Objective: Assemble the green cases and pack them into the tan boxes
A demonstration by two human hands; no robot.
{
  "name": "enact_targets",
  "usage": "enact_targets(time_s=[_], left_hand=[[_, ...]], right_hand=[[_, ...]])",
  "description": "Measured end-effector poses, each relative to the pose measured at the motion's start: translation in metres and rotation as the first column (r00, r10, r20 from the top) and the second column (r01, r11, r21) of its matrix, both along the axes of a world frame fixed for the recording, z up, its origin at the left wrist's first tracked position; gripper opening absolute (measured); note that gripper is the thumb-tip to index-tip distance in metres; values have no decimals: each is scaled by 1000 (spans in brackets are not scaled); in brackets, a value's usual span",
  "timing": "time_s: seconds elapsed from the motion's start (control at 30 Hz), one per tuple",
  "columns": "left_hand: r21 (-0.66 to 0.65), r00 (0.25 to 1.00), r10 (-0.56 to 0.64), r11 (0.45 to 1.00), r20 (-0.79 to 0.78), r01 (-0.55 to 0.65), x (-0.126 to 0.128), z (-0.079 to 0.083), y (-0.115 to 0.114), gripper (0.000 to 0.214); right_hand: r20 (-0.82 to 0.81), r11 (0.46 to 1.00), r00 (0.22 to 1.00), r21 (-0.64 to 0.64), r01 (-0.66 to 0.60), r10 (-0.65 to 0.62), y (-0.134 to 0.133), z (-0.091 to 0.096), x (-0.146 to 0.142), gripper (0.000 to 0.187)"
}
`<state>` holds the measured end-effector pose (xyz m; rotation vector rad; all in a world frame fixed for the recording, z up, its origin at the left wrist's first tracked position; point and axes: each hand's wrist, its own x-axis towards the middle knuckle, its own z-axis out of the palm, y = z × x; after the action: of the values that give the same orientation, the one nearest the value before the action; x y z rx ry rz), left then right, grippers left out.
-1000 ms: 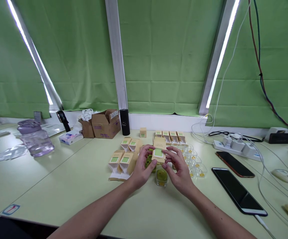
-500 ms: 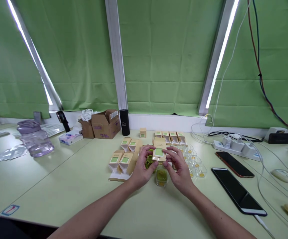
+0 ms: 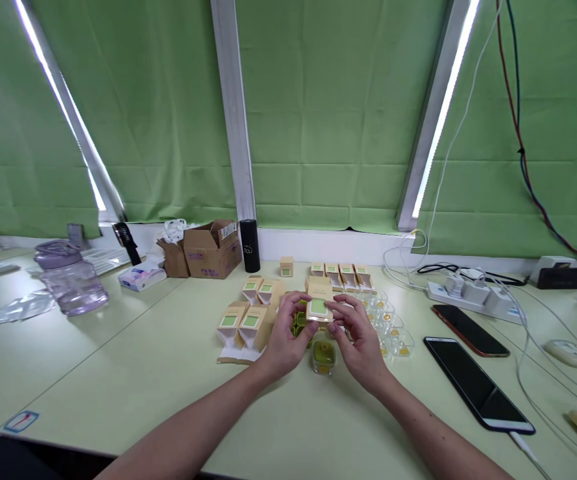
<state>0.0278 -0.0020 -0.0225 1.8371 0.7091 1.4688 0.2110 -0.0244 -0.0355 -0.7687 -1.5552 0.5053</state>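
A: Hands?
B: Left hand (image 3: 287, 332) and right hand (image 3: 360, 337) pinch a small carton (image 3: 320, 289) between them, one at each side, probably for steadiness. Green panel (image 3: 318, 307) faces up.
A: Closest by?
B: Green-topped jar (image 3: 324, 357) on the desk (image 3: 168, 400), on the carton's near side, presumably for easy reach.
A: Farther out?
B: Open cartons (image 3: 251, 323) left, clear containers (image 3: 384, 323) right, apparently grouped by kind.

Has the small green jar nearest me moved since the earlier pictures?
No, I see no shift: the jar sits in the same place relative to the white-edged phone on the table.
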Motion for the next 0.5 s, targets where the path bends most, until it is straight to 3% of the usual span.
enact_targets(time_s=[0.5], left_hand=[[10, 999, 41, 999, -8, -41, 1, -2, 1, 39]], right_hand=[[-6, 1000, 1000, 0, 1, -1, 1, 0, 0, 26]])
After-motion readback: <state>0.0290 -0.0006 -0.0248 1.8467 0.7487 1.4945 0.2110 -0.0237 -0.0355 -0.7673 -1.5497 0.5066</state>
